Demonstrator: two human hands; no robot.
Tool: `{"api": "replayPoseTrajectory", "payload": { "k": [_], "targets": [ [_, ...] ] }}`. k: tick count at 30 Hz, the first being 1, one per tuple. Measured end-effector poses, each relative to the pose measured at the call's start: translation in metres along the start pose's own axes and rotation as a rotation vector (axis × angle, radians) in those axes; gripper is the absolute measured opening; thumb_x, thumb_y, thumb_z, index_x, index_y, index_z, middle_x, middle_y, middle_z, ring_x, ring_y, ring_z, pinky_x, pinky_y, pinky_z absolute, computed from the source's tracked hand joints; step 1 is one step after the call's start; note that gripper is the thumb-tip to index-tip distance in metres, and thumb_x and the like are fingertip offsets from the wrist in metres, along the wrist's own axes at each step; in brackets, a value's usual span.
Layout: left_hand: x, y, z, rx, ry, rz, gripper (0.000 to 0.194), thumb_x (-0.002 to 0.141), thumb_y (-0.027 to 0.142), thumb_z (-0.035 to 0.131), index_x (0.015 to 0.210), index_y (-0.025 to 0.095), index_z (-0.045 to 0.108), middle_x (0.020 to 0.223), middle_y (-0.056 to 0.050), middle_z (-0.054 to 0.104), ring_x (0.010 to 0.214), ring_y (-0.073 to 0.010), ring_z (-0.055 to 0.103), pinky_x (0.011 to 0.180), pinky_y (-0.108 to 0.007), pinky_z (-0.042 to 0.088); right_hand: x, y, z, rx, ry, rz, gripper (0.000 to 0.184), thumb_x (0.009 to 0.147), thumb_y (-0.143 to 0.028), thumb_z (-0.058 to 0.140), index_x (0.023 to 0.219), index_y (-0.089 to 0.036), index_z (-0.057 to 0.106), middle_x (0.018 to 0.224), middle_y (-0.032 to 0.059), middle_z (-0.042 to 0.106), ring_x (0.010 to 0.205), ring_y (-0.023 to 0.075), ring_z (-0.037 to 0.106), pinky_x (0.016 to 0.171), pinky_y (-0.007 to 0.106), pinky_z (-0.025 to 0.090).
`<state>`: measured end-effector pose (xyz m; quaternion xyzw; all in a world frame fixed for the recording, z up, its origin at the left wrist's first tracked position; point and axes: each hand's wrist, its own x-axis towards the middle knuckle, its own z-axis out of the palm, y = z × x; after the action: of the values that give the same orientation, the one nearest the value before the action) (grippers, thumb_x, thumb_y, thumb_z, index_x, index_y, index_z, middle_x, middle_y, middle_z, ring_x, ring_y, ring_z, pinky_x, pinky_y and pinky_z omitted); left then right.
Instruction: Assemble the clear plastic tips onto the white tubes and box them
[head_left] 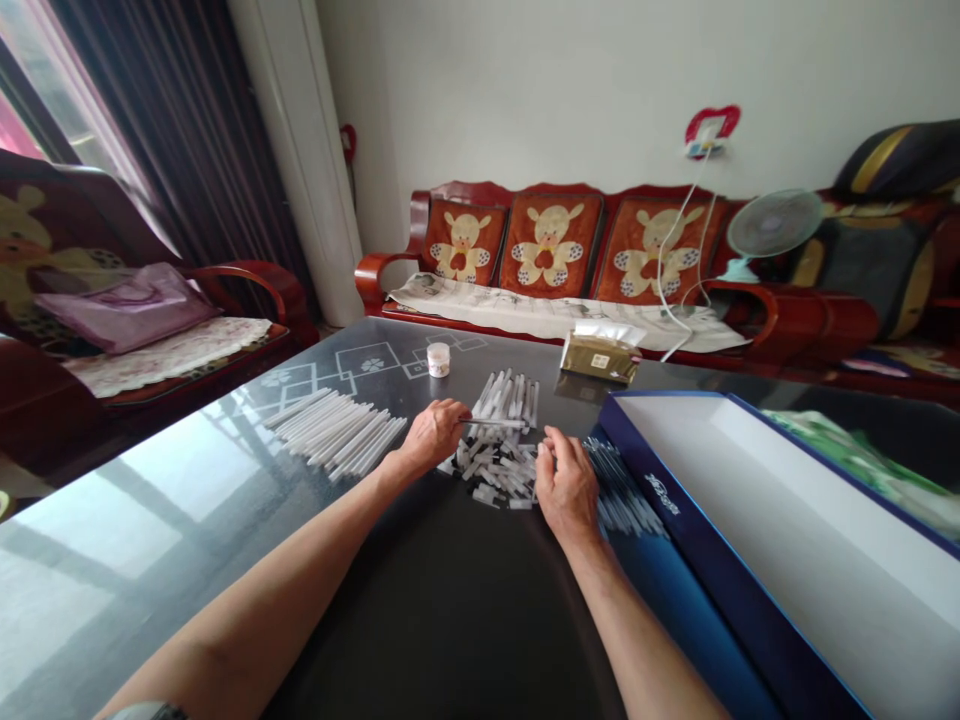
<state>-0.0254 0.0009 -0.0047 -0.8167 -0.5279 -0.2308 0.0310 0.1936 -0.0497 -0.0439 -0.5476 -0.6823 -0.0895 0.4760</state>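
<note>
My left hand [439, 432] is closed on one end of a slim pen [495, 423], which points right across the middle of the table. My right hand [568, 485] is just right of the pen's far end, fingers loosely bent and apart, with nothing visible in them. Between the hands lies a loose heap of small whitish pen caps [504, 472]. Behind the held pen is a stack of white capped pens [510, 392]. Left of my left hand lies a row of white pen barrels [334, 430]. Thin dark refills [626, 495] lie beside my right hand, partly hidden by it.
A large blue box with a white inside [817, 520] takes up the table's right side, with green-white plastic packaging [862, 460] beyond it. A small white jar [439, 360] and a tissue pack [600, 355] stand farther back. Wooden sofas surround the dark glossy table [450, 600].
</note>
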Motion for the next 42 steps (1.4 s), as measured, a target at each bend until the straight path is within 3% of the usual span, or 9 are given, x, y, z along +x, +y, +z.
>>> {"api": "replayPoseTrajectory", "payload": {
  "k": [6, 11, 18, 22, 30, 42],
  "targets": [
    [-0.009, 0.005, 0.005, -0.035, 0.011, 0.116, 0.025, 0.085, 0.013, 0.044, 0.099, 0.02, 0.063, 0.092, -0.003, 0.065, 0.088, -0.0169, 0.058, 0.082, -0.026, 0.046, 0.0, -0.002, -0.003, 0.074, -0.02, -0.049, 0.025, 0.091, -0.027, 0.044, 0.101, -0.017, 0.065, 0.092, 0.0091, 0.066, 0.088, 0.0199, 0.06, 0.083, 0.032, 0.045],
    [-0.011, 0.007, 0.001, 0.066, 0.055, 0.188, 0.026, 0.084, 0.013, 0.043, 0.101, 0.019, 0.062, 0.089, -0.004, 0.063, 0.083, -0.0191, 0.057, 0.081, -0.031, 0.043, 0.001, -0.009, -0.008, 0.152, -0.026, -0.083, 0.017, 0.088, -0.025, 0.048, 0.088, -0.018, 0.064, 0.084, 0.0069, 0.065, 0.082, 0.0189, 0.059, 0.079, 0.031, 0.045],
    [-0.017, 0.05, -0.006, 0.153, 0.063, 0.365, 0.028, 0.09, 0.021, 0.043, 0.115, 0.019, 0.055, 0.084, -0.004, 0.059, 0.078, -0.0191, 0.056, 0.08, -0.034, 0.04, 0.003, -0.014, -0.013, 0.173, -0.078, -0.098, 0.022, 0.089, -0.02, 0.041, 0.07, -0.02, 0.052, 0.072, 0.0047, 0.058, 0.072, 0.0177, 0.054, 0.072, 0.032, 0.042],
    [-0.02, 0.066, 0.0, 0.139, 0.089, 0.421, 0.023, 0.094, 0.026, 0.038, 0.105, 0.019, 0.058, 0.082, -0.004, 0.058, 0.078, -0.0183, 0.054, 0.075, -0.032, 0.039, 0.004, -0.013, -0.013, 0.18, -0.118, -0.105, 0.029, 0.091, -0.021, 0.036, 0.065, -0.02, 0.048, 0.067, 0.0039, 0.055, 0.068, 0.0171, 0.053, 0.069, 0.032, 0.039],
    [-0.032, 0.054, 0.011, 0.072, 0.21, 0.389, 0.028, 0.097, 0.031, 0.035, 0.099, 0.021, 0.061, 0.079, -0.003, 0.058, 0.075, -0.0175, 0.049, 0.075, -0.033, 0.037, 0.005, -0.016, -0.014, 0.312, -0.178, -0.077, 0.02, 0.09, -0.027, 0.046, 0.075, -0.019, 0.057, 0.077, 0.0049, 0.06, 0.077, 0.0174, 0.057, 0.073, 0.03, 0.044],
    [-0.023, 0.048, 0.018, 0.07, 0.146, 0.377, 0.033, 0.098, 0.032, 0.031, 0.091, 0.019, 0.061, 0.074, -0.003, 0.055, 0.073, -0.0178, 0.048, 0.07, -0.033, 0.035, 0.005, -0.017, -0.01, 0.382, -0.164, -0.008, 0.012, 0.088, -0.025, 0.049, 0.084, -0.02, 0.058, 0.087, 0.0058, 0.061, 0.087, 0.0177, 0.059, 0.081, 0.03, 0.047]
  ]
}}
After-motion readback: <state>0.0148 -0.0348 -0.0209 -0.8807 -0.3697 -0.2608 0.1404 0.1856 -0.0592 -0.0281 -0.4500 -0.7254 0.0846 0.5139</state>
